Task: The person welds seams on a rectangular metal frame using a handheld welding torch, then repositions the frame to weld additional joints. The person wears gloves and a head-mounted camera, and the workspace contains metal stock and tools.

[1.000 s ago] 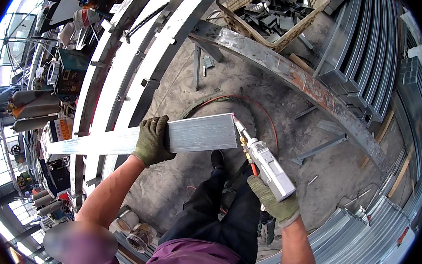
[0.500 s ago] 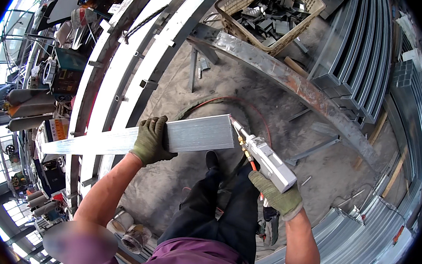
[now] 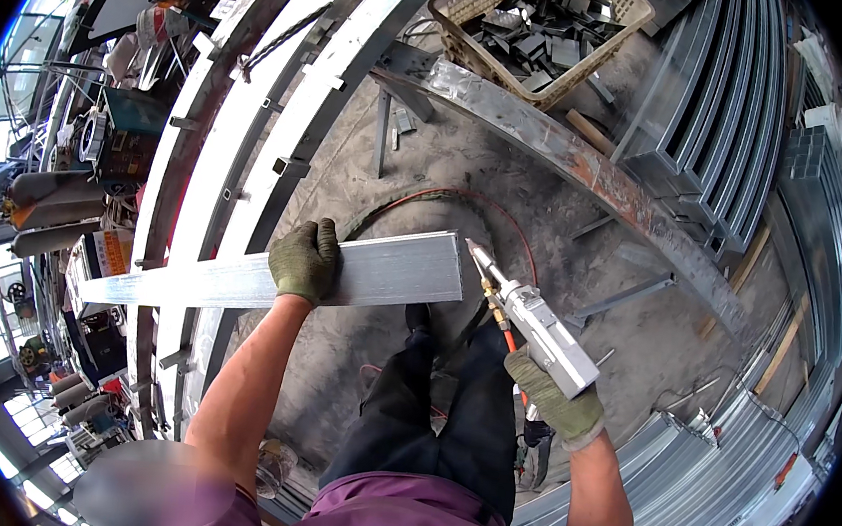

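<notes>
My left hand (image 3: 305, 262), in an olive-green glove, lies across a long silvery rectangular metal tube (image 3: 401, 265), its fingers together over the far edge. The tube runs left across the curved beams. In the same kind of glove, my right hand (image 3: 559, 400) is wrapped round the rear of a handheld welding gun (image 3: 546, 339) with a boxy silver body. Brass fittings and an orange hose hang along the gun's underside. Its narrow tip points up and left, slightly apart from the tube's right end. The fingers under the gun are partly hidden.
Curved metal beams (image 3: 289, 166) stand at the left, and a rusty arched beam (image 3: 590, 163) crosses ahead. A yellowish plastic crate (image 3: 598, 76) holds dark metal pieces. Stacked metal profiles (image 3: 725, 109) lie at the far right, more sheets (image 3: 642, 483) lower right. A hose (image 3: 524, 234) loops over the floor.
The gun has moved slightly right and down, its tip now off the tube's end corner. My left hand has turned more upright on the tube, which has shifted slightly left.
</notes>
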`<move>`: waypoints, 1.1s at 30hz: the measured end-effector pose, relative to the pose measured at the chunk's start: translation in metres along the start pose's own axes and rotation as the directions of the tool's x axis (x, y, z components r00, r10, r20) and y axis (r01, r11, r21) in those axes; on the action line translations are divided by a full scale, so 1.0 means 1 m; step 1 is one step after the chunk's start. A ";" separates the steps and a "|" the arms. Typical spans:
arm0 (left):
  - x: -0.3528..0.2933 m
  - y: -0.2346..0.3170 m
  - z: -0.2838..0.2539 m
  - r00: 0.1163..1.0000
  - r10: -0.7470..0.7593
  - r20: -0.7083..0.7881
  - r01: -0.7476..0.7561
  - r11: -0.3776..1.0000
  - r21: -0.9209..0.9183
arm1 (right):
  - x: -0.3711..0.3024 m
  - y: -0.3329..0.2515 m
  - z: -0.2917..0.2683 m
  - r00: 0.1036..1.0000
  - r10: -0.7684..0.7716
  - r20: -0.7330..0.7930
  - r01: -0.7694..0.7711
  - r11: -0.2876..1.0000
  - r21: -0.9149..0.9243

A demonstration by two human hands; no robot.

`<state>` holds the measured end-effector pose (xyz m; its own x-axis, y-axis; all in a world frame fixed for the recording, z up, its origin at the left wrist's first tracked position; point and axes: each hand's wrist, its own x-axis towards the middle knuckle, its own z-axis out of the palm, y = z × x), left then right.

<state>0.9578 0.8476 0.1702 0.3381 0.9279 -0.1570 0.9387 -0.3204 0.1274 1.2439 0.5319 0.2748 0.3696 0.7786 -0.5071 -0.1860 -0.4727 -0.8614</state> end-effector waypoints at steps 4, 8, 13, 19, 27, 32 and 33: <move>-0.001 0.001 0.001 0.999 0.009 -0.042 -0.010 1.000 -0.029 | 0.002 0.008 -0.001 1.000 -0.007 0.026 0.007 1.000 -0.017; -0.001 0.002 -0.001 0.999 0.010 -0.048 -0.010 1.000 0.004 | 0.003 0.014 0.000 0.997 -0.062 0.041 0.063 0.997 -0.034; 0.000 0.002 0.000 0.999 0.006 -0.046 -0.006 1.000 -0.001 | 0.006 0.016 0.003 0.994 -0.108 0.031 0.108 0.994 0.022; -0.001 0.002 0.000 0.998 0.019 -0.055 -0.019 1.000 -0.001 | 0.007 0.009 0.004 0.998 -0.045 0.037 0.046 0.999 -0.007; -0.001 0.001 0.000 1.000 0.001 -0.024 -0.001 1.000 0.005 | 0.011 0.004 0.006 0.995 -0.102 0.017 0.102 0.995 0.020; -0.001 0.001 0.000 1.000 0.000 -0.023 0.000 1.000 0.023 | 0.013 -0.008 0.002 1.000 0.012 0.029 -0.013 0.999 0.033; -0.001 0.003 0.000 1.000 -0.001 -0.021 0.002 1.000 0.025 | 0.013 -0.002 0.004 1.000 -0.017 0.018 0.016 0.999 0.049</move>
<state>0.9606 0.8461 0.1710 0.3352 0.9323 -0.1361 0.9408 -0.3233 0.1022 1.2457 0.5450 0.2701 0.3566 0.7938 -0.4927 -0.2240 -0.4393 -0.8700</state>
